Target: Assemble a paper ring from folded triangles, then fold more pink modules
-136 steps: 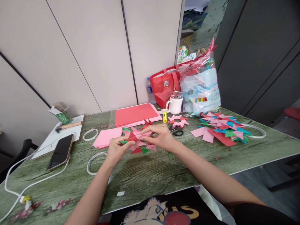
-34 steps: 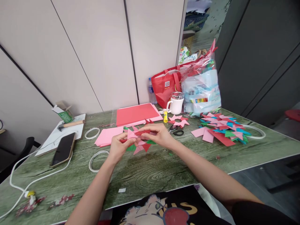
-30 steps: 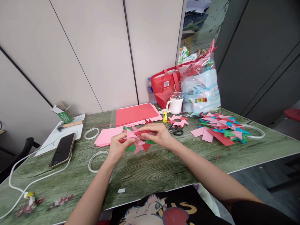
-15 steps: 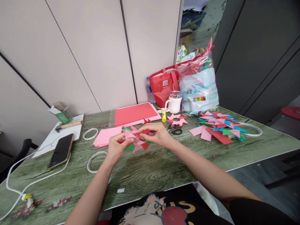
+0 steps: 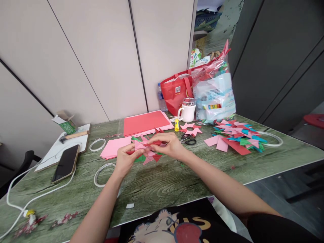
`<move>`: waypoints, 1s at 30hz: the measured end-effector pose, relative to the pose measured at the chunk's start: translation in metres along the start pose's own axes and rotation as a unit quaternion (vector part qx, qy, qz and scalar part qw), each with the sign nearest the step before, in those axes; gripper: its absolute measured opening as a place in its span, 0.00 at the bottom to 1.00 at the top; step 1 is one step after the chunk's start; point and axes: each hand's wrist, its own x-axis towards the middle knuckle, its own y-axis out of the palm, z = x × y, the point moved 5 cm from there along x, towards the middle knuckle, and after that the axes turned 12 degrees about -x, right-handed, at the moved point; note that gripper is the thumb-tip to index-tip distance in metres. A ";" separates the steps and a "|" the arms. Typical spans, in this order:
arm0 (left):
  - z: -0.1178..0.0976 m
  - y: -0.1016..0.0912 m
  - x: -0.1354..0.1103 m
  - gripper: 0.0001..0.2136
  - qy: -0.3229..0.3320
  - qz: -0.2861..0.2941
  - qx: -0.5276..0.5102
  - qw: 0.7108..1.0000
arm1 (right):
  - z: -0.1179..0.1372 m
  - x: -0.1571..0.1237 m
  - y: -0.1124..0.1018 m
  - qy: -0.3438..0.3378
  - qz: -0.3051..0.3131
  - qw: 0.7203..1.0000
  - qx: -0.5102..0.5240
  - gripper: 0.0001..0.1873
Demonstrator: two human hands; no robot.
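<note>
My left hand (image 5: 126, 159) and my right hand (image 5: 169, 145) both pinch a folded paper ring (image 5: 147, 150) of pink, red and green pointed pieces, held just above the green wood-grain table (image 5: 162, 184). The left fingers grip a pink point at the ring's left side. The right fingers close over its upper right part, where a red piece shows. Part of the ring is hidden under my right hand.
Pink sheets (image 5: 113, 147) and red sheets (image 5: 144, 122) lie behind my hands. Scissors (image 5: 188, 140), a pink paper star (image 5: 189, 128), a glue stick (image 5: 176, 125), a white mug (image 5: 188, 110) and bags stand right of them. A pile of folded pieces (image 5: 236, 136) lies far right. A phone (image 5: 65, 162), hammer (image 5: 73, 135) and white rings sit left.
Since the earliest frame the paper ring has been turned in my hands; a pink point now faces the left fingers. Over the last second only small shifts of view and fingers.
</note>
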 end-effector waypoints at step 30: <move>0.000 -0.004 0.000 0.08 0.034 -0.060 0.012 0.998 | 0.005 -0.005 0.005 -0.052 -0.045 0.998 -0.015 0.11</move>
